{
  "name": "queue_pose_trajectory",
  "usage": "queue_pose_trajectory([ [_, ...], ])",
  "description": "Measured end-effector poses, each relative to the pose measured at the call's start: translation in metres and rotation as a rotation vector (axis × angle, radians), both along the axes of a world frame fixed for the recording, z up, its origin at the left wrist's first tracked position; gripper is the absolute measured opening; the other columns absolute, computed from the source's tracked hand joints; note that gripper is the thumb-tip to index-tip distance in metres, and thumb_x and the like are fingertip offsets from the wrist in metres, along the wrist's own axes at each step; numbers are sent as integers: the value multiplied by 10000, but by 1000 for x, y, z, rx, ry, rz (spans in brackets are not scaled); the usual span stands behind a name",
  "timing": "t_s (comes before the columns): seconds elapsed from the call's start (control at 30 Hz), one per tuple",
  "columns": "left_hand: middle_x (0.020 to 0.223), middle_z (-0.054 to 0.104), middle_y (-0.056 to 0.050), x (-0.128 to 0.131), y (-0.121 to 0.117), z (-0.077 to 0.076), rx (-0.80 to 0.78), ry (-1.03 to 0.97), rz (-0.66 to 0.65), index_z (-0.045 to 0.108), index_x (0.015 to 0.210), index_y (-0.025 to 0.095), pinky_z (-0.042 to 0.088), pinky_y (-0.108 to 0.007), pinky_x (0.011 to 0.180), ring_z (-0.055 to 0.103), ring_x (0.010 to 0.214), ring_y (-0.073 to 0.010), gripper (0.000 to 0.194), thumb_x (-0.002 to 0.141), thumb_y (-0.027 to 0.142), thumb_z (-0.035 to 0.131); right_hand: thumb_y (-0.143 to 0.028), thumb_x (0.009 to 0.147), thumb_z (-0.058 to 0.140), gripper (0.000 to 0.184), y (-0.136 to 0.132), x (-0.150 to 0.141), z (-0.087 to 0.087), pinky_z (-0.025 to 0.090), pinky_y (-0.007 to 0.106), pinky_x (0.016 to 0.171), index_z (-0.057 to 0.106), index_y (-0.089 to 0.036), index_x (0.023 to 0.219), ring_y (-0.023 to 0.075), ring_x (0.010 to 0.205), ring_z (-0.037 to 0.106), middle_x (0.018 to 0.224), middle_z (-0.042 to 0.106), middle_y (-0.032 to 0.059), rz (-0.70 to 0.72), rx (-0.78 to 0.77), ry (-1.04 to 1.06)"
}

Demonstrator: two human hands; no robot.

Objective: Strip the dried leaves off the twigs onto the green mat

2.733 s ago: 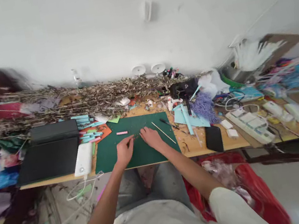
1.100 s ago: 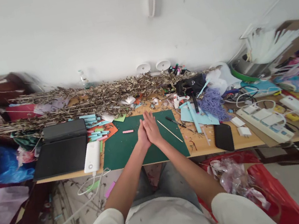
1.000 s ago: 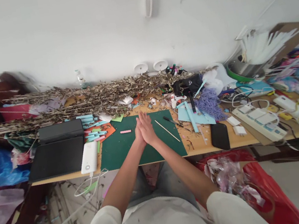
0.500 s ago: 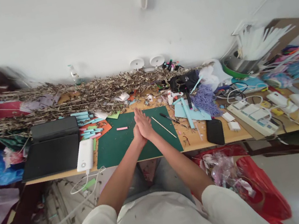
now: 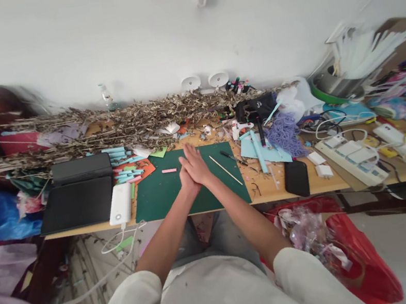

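Note:
My left hand (image 5: pixel 188 181) and my right hand (image 5: pixel 196 165) are pressed palm to palm above a dark green cutting mat (image 5: pixel 156 197). The right hand lies over the left with its fingers stretched out. Most of the left hand's fingers are hidden behind the right, and whether anything sits between the palms does not show. On the mat, left of my hands, is a small pink roll (image 5: pixel 169 170). A thin pale stick (image 5: pixel 225 170) lies slantwise to their right, with a black pen (image 5: pixel 230 157) beyond it at the mat's edge.
Dried stems (image 5: pixel 142 118) stretch along the back. At left are a black tablet case (image 5: pixel 78 203), a white power bank (image 5: pixel 120 204) and blue paper rolls (image 5: pixel 128 174). Rightward lie purple yarn (image 5: pixel 284 135), a black phone (image 5: pixel 296 178) and a power strip (image 5: pixel 351 160). A red bag (image 5: pixel 357 250) stands below.
My palms have shifted against each other, and the right hand now covers more of the left's fingers. The whole view has moved slightly; the things on the mat lie as before.

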State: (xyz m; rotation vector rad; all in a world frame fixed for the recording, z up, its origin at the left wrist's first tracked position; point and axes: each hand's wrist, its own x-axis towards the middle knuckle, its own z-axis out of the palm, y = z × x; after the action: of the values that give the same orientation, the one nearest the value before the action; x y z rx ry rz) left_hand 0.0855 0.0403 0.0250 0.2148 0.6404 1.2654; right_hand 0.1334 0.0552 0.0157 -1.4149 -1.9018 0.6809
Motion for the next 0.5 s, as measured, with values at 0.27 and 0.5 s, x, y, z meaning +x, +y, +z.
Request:
queue_pose_trajectory([
  [0.27, 1468, 406, -46, 5, -3, -7, -42, 134, 139, 452, 1373, 278, 273, -354, 1127, 225, 1427, -177, 461, 955, 388, 290, -570, 953, 88, 654, -19, -8, -19, 101, 434, 1187, 91, -228, 1510, 169, 1454, 6, 1580, 53, 6, 12, -74, 140],
  [0.5, 1443, 440, -61, 3, 2, 5, 54, -27, 51, 463, 1370, 229, 310, -399, 1120, 298, 1399, -223, 535, 951, 495, 263, -569, 955, 119, 638, -5, 11, -20, 82, 527, 1163, 87, -253, 1508, 198, 1455, 2, 1575, 112, 30, -20, -104, 149],
])
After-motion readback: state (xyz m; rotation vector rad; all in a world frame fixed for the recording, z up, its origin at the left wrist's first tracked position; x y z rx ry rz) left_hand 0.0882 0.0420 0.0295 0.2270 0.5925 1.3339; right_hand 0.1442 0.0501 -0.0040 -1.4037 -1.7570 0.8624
